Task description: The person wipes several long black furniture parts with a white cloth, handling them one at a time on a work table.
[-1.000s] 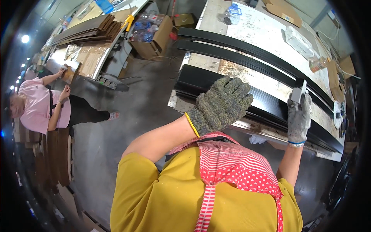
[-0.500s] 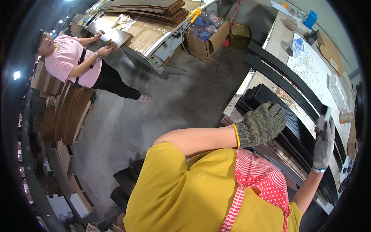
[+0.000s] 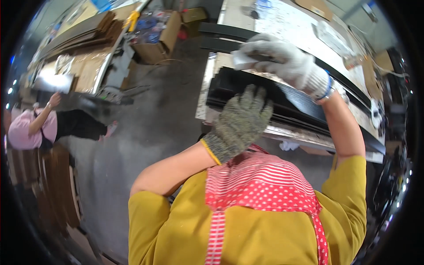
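Observation:
My left hand (image 3: 242, 120), in a grey-green knit glove with a yellow cuff, lies with fingers stretched on a stack of black planks (image 3: 304, 104). It rests near the stack's left end. My right hand (image 3: 289, 62), in a white knit glove, is raised over the same stack. Its thumb and fingers close on a small white block (image 3: 240, 61), whose exact kind I cannot make out. Behind the stack, long black strips (image 3: 227, 30) lie across the worktable (image 3: 282, 20); the right hand partly covers them.
At the far left, a person in pink (image 3: 32, 128) stands by a table with stacked brown boards (image 3: 73, 39). A cardboard box (image 3: 170, 35) of plastic bottles sits on the floor. More brown boards (image 3: 59, 181) stand at the left. A clear plastic package (image 3: 333, 37) lies on the worktable.
My view has swung to the right. My right hand has moved from the stack's right part toward its left end with the white block. My left hand stays on the planks, fingers now straighter.

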`<state>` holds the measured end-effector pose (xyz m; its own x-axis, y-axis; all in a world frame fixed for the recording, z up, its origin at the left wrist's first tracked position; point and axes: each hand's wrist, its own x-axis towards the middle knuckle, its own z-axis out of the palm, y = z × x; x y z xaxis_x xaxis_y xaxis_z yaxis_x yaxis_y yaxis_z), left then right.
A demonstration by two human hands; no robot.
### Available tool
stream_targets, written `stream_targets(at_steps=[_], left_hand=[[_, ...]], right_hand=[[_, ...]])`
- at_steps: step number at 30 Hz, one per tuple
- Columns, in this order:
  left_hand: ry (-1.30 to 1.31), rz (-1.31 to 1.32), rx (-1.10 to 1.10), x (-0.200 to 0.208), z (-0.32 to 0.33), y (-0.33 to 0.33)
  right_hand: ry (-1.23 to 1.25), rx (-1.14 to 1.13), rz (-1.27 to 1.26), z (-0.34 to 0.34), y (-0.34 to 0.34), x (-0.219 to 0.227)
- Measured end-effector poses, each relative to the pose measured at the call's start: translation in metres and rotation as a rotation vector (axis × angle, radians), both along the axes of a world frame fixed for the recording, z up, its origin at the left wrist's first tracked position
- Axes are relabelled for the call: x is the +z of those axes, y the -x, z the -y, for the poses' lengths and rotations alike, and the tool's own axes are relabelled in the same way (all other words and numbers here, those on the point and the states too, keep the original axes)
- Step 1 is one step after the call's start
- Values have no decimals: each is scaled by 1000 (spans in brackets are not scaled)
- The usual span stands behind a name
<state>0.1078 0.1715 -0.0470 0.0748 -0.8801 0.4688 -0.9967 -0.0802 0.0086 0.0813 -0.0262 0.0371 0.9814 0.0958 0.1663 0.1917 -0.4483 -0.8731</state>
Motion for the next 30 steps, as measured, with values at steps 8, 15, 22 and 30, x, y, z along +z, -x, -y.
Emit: stream_targets(at_steps=[8, 15, 22, 30], left_hand=[[-34, -26, -38, -3, 0, -2], [-29, 11, -31, 3, -1, -5], [-131, -54, -78, 8, 2, -10], [1, -12, -149, -6, -1, -21]], right_hand=[[532, 184, 162, -23, -23, -8], [545, 161, 93, -14, -53, -4], [613, 189, 178, -26, -43, -10], [694, -449, -59, -31, -21, 0]])
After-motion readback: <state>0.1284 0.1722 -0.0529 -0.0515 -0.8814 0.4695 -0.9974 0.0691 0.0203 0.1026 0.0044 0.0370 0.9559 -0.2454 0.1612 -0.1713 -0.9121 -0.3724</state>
